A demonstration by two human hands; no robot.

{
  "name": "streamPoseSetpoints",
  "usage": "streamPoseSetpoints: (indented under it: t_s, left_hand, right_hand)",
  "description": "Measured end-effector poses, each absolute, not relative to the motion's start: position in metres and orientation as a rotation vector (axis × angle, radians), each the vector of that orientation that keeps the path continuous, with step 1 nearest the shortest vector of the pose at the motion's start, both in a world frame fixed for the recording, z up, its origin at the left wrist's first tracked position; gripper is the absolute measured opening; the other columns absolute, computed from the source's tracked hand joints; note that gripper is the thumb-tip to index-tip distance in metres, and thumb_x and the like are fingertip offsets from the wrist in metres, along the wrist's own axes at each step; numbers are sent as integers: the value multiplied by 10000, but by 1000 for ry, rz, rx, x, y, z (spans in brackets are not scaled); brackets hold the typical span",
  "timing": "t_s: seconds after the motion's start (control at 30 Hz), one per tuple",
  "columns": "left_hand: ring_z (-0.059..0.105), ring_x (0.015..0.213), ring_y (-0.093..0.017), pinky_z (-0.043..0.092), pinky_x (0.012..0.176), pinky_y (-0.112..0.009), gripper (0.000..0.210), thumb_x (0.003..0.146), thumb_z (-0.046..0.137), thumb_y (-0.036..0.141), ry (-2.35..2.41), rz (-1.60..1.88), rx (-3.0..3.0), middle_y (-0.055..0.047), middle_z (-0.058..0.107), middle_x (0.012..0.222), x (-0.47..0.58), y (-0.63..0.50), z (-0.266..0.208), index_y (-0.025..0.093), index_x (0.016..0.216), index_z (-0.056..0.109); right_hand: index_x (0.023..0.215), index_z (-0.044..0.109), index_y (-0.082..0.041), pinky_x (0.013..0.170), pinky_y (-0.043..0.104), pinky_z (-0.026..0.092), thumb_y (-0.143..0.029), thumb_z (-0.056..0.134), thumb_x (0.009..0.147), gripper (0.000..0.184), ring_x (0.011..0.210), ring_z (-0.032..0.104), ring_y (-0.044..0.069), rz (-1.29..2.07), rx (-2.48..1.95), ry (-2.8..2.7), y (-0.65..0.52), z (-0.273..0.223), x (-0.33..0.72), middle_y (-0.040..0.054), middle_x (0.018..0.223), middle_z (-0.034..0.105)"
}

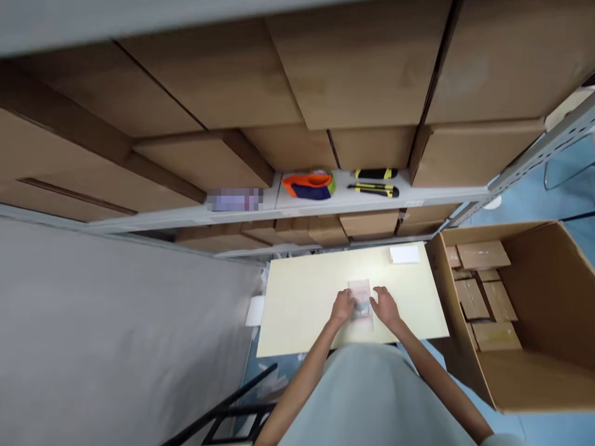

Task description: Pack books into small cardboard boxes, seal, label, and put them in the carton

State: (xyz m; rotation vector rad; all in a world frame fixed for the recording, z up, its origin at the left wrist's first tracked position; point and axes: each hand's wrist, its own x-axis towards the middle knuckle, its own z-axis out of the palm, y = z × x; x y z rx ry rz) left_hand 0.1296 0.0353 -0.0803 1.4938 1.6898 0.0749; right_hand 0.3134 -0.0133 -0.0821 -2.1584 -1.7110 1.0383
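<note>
A pale pinkish, see-through sheet or sleeve [359, 288] lies flat on the cream tabletop [302, 297], with a small greyish item [361, 308] showing at its middle. Motion blur hides what that item is. My left hand [343, 306] rests at the sheet's left edge, thumb over the edge and index finger apart from it. Just past the right edge is my right hand [385, 306], its thumb and index finger spread, the thumb close to the sheet. Both hands look open, with the sheet between them.
A white pad or small box [404, 254] lies at the table's back right. On the shelf [341, 197] are an orange-and-blue tape dispenser [308, 186] and two yellow-black utility knives [374, 189]. Cardboard boxes [357, 68] fill the rack. A large open carton [534, 378] holds several small boxes [483, 254].
</note>
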Motion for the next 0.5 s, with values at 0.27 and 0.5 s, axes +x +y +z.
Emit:
streamPoseSetpoints:
  t_s: [0.27, 0.5]
  left_hand:
    - [683, 1323, -286, 539, 1176, -485, 376, 1009, 558, 180, 1500, 632, 1947, -127, 704, 1383, 178, 136, -1, 216, 1363, 679]
    - [660, 1308, -282, 540, 1177, -486, 401, 1001, 555, 138, 1405, 1057, 2242, -131, 677, 1366, 219, 210, 92, 224, 1380, 652]
  right_hand:
    - [1339, 684, -161, 1011, 425, 592, -281, 481, 1096, 339, 1162, 725, 311, 423, -1722, -1837, 103, 6, 374, 155, 1271, 737]
    - [1296, 690, -156, 1057, 445, 518, -295, 447, 1113, 334, 1198, 657, 325, 83, -1460, -1908, 199, 106, 397, 169, 1279, 730]
